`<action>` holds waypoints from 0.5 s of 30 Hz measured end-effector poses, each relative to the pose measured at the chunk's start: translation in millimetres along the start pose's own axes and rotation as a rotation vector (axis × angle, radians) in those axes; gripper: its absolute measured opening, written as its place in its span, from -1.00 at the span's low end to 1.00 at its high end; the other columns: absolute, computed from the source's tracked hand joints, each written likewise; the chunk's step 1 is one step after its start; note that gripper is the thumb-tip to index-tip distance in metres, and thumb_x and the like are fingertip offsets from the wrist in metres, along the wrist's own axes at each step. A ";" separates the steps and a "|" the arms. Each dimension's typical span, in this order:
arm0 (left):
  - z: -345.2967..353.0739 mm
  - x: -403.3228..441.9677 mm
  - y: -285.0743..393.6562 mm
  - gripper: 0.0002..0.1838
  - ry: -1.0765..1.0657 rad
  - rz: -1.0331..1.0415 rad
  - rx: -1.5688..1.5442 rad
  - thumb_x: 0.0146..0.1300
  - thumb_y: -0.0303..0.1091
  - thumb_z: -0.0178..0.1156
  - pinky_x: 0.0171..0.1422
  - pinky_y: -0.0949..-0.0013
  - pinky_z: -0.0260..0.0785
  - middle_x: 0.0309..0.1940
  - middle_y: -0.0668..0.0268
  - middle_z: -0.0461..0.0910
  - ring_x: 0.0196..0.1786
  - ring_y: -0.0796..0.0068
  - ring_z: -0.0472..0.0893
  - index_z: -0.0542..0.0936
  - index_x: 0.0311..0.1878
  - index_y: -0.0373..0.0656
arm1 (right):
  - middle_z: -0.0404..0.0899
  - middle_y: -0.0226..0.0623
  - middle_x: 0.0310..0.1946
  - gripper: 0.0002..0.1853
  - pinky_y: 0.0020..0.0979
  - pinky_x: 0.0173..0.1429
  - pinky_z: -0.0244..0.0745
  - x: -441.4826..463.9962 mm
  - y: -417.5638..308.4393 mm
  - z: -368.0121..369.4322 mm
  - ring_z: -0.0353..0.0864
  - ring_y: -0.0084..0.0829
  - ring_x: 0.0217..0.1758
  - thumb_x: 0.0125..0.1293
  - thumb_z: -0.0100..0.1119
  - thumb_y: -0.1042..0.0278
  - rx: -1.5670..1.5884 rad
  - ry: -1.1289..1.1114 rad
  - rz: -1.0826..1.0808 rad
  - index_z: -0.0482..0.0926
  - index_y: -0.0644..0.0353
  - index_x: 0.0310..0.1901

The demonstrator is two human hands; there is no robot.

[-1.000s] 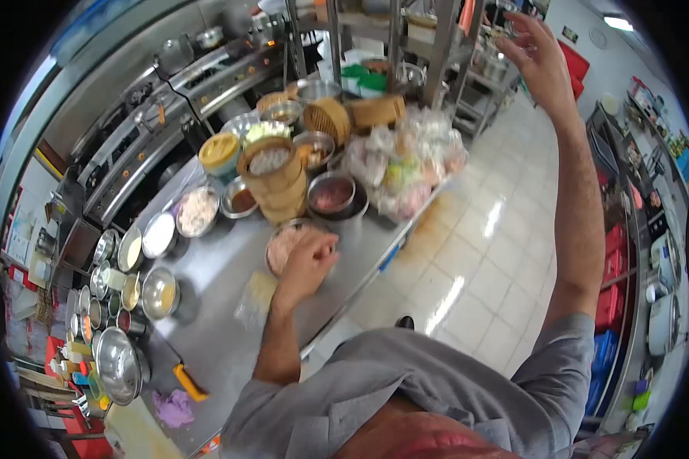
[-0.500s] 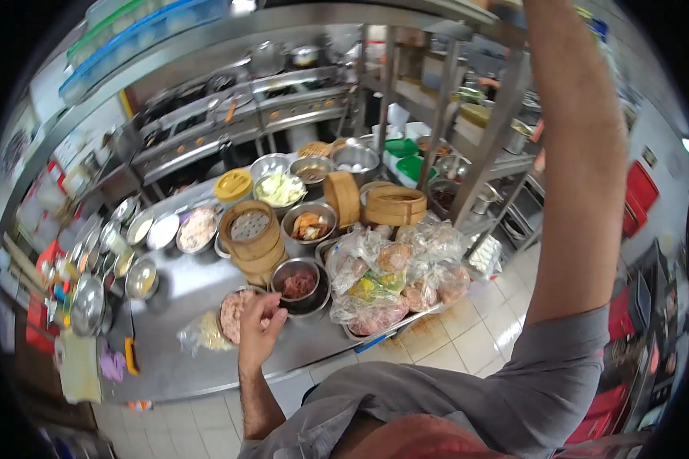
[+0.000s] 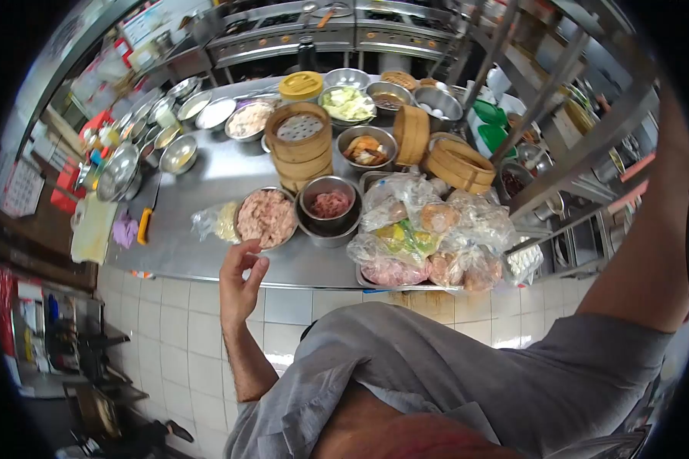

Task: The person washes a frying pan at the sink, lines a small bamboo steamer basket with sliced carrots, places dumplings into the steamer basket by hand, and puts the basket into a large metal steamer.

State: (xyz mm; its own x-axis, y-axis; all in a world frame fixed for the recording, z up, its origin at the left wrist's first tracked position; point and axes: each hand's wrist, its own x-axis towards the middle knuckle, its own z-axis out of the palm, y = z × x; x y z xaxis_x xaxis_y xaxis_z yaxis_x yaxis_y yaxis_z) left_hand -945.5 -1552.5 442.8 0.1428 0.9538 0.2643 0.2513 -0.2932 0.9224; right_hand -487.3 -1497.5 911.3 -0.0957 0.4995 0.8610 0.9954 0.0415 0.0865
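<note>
My left hand (image 3: 241, 279) is at the front edge of the steel counter, fingers curved and thumb apart, with nothing in it. Its fingertips are by the near rim of a steel bowl of pale minced meat (image 3: 266, 217); whether they touch it I cannot tell. Right of that bowl, a small bowl of darker red meat (image 3: 331, 203) rests in a larger steel pot (image 3: 328, 239). A clear bag of something pale yellow (image 3: 226, 222) lies to the left. My right forearm (image 3: 647, 222) reaches up at the far right, and the hand is out of view.
Stacked bamboo steamers (image 3: 300, 157) stand behind the meat bowls. A tray of plastic-bagged food (image 3: 429, 237) sits at the right front. A yellow-handled knife (image 3: 144, 227) lies left, beside a purple cloth (image 3: 125, 229). A steel shelf post (image 3: 589, 180) rises at right.
The view has turned, so the counter appears higher and straighter. My left hand now appears at the near side of the minced meat bowl. My raised right arm appears farther right.
</note>
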 end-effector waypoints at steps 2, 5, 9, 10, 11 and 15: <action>-2.5 1.6 3.4 -0.70 0.020 0.001 0.009 0.14 -0.48 0.21 -0.21 0.51 0.35 -0.25 0.34 0.46 -0.33 0.59 0.46 0.48 -0.03 -0.22 | 0.22 0.08 0.18 -0.28 -0.08 0.31 0.13 -26.2 -15.1 -0.7 0.21 -0.05 0.25 0.12 0.20 0.04 0.104 -0.047 -0.024 0.18 0.16 0.26; -7.9 11.4 10.1 -0.71 0.011 0.044 0.055 0.13 -0.47 0.22 -0.20 0.51 0.36 -0.24 0.33 0.46 -0.31 0.58 0.47 0.49 -0.06 -0.22 | 0.26 0.05 0.16 -0.30 -0.10 0.29 0.15 -63.6 -35.1 -6.4 0.24 -0.09 0.23 0.13 0.20 0.06 0.234 -0.111 -0.033 0.21 0.17 0.24; -16.9 27.2 9.1 -0.70 -0.002 0.155 0.005 0.13 -0.46 0.23 -0.20 0.51 0.35 -0.27 0.34 0.45 -0.31 0.58 0.47 0.49 -0.05 -0.21 | 0.31 0.02 0.12 -0.34 -0.12 0.27 0.18 -98.8 -63.8 -16.8 0.29 -0.15 0.20 0.13 0.20 0.08 0.345 -0.176 -0.030 0.25 0.18 0.22; -20.2 30.8 11.1 -0.69 -0.001 0.166 0.000 0.12 -0.46 0.23 -0.20 0.51 0.35 -0.27 0.34 0.44 -0.32 0.59 0.46 0.48 -0.04 -0.21 | 0.33 0.01 0.12 -0.35 -0.13 0.26 0.19 -105.8 -70.4 -18.2 0.30 -0.16 0.20 0.13 0.20 0.08 0.368 -0.194 -0.027 0.26 0.19 0.21; -23.9 34.3 13.6 -0.68 -0.003 0.176 -0.004 0.12 -0.47 0.24 -0.19 0.52 0.35 -0.27 0.35 0.43 -0.32 0.59 0.46 0.48 -0.03 -0.22 | 0.34 0.01 0.11 -0.36 -0.14 0.26 0.19 -113.0 -77.6 -20.6 0.31 -0.17 0.19 0.14 0.20 0.09 0.386 -0.211 -0.020 0.27 0.19 0.20; -34.6 49.8 25.7 -0.63 0.003 0.217 -0.126 0.12 -0.48 0.23 -0.18 0.52 0.34 -0.22 0.34 0.39 -0.31 0.60 0.46 0.45 0.02 -0.24 | 0.39 -0.03 0.08 -0.39 -0.16 0.23 0.22 -131.7 -101.3 -29.3 0.36 -0.23 0.16 0.14 0.19 0.11 0.450 -0.253 0.013 0.31 0.20 0.18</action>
State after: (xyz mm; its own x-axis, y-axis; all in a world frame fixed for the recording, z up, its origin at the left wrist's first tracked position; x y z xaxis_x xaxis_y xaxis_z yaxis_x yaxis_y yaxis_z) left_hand -965.1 -1510.2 489.4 0.1772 0.8696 0.4608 0.0932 -0.4810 0.8718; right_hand -575.8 -1592.9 803.8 -0.1341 0.6940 0.7073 0.9066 0.3742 -0.1952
